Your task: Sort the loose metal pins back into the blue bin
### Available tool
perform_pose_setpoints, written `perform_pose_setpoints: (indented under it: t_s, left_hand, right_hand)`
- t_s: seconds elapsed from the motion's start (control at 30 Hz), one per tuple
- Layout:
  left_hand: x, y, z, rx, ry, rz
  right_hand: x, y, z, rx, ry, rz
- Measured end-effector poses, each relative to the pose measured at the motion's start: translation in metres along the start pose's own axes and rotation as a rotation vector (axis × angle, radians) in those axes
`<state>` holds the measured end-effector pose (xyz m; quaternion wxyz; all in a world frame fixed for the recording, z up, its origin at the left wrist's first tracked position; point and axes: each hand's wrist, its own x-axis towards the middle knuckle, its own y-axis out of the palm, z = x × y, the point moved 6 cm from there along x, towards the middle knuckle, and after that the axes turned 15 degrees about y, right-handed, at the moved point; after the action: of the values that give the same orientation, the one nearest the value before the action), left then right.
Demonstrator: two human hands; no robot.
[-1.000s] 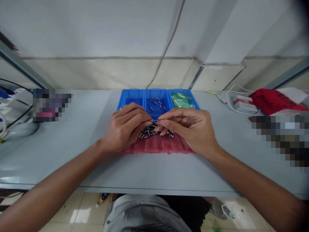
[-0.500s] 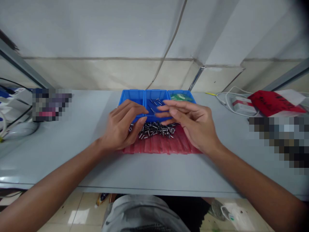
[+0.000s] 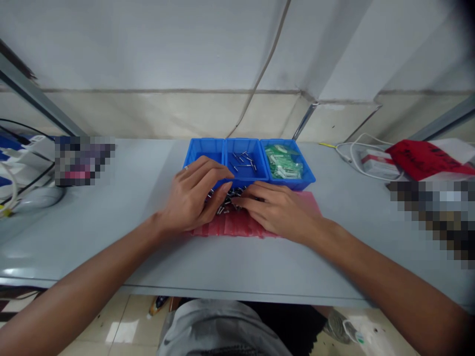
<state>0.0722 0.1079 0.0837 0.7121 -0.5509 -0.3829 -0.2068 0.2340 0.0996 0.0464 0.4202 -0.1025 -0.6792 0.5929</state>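
A pile of small dark and silver metal pieces (image 3: 224, 210) lies on a red plastic sheet (image 3: 309, 200). My left hand (image 3: 195, 195) is at the pile's left side, thumb and fingers apart, with nothing visible between them. From the right, my right hand (image 3: 272, 207) reaches down onto the pile with its fingertips among the pieces; whether it pinches one is too small to tell. Behind the pile stand three blue bins: the left bin (image 3: 206, 146) is partly hidden by my left hand, the middle bin (image 3: 241, 175) holds several metal pieces, and the right bin (image 3: 306, 170) holds green-and-white packets (image 3: 284, 163).
At the left are white plugs and cables (image 3: 33, 153), a grey mouse (image 3: 44, 197) and a blurred-out item. A white box (image 3: 378, 164), a red package (image 3: 426, 158) and a white cable lie at the right. The table's front edge (image 3: 237, 292) runs below my arms.
My right hand has moved down from in front of the middle and right bins onto the metal pieces, uncovering the green packets. My left hand stays almost where it was.
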Motion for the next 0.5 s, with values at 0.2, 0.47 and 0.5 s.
perform_pose_setpoints:
  t_s: [0.2,0.47,0.5]
  left_hand:
    - [-0.001,0.002,-0.001,-0.001,0.002,0.018]
    - [0.000,0.004,-0.005,0.015,0.104,0.034]
    - [0.000,0.004,-0.006,0.023,0.115,0.029]
  right_hand:
    - [0.006,-0.026,-0.008,0.229,0.101,-0.124]
    - [0.007,-0.030,-0.029,1.010,0.657,-0.115]
    - [0.006,-0.029,-0.028,1.056,0.676,-0.102]
